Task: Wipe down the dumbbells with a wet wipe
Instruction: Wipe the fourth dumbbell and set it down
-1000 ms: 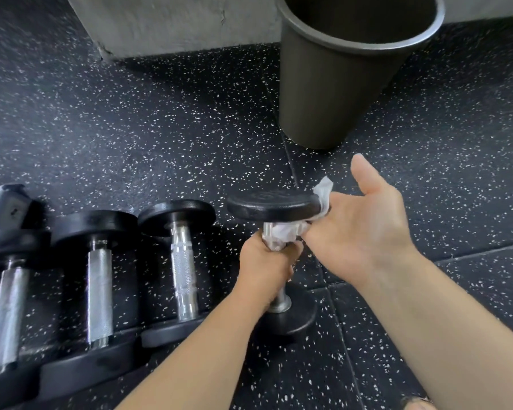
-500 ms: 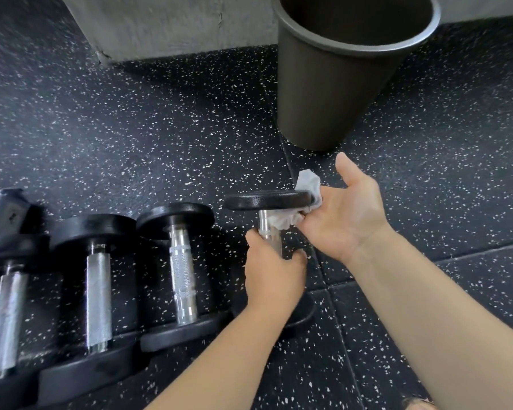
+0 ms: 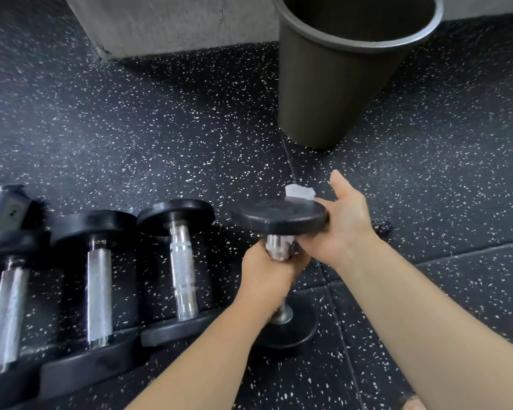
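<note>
dumbbell [image 3: 279, 220]: matt black heads, shiny knurled metal bar | floor [image 3: 160, 128]: speckled rubber

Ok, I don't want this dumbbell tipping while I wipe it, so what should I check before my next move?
1. Left hand grips the handle: ok.
2. Lower plate rests on the floor: ok.
3. Wet wipe at the top plate: ok, it shows past the far rim.
4. Right hand holding the wipe: cannot tell, its fingers are hidden under the plate.
5. Top plate apart from the neighbouring dumbbell: ok.
</note>
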Available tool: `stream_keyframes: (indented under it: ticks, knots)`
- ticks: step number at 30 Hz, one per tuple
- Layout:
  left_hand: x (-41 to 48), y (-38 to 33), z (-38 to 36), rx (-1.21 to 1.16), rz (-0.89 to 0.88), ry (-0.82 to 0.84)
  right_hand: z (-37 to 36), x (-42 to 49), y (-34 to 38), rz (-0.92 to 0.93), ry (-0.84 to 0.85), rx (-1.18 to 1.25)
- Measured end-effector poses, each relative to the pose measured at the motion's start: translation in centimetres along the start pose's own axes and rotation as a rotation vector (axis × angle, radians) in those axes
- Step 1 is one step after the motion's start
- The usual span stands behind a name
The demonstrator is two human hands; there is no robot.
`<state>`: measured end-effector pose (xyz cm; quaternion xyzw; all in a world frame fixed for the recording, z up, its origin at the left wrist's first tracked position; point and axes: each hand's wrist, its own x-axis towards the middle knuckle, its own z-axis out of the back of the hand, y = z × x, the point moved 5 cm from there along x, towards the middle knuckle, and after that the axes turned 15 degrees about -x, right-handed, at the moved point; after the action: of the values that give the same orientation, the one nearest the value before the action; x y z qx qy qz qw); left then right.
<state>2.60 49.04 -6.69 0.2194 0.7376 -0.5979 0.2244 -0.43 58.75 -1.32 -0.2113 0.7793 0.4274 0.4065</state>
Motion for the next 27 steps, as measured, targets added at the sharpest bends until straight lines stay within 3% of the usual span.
stream_keyframes:
  ticks: [6, 14, 20, 22, 27]
  knots:
    - [0.6, 0.0, 0.8, 0.021, 0.029, -0.018, 0.0, -2.1, 0.8, 0.183, 0.199, -0.067]
    - [0.7, 0.2, 0.3, 0.034, -0.006, 0.01, 1.5, 1.3, 0.5, 0.112, 0.091, -0.162]
    - [1.3, 0.4, 0.6, -0.021, 0.054, 0.004, 3.5, 1.1, 2.5, 0.248, 0.097, -0.028]
    - [1.3, 0.2, 0.5, 0.013, 0.034, 0.011, 3.1, 0.9, 2.1, 0.311, 0.114, -0.141]
    - [1.3, 0.0, 0.4, 0.036, 0.037, 0.002, 2.4, -0.2, 1.2, 0.61, -0.164, -0.645]
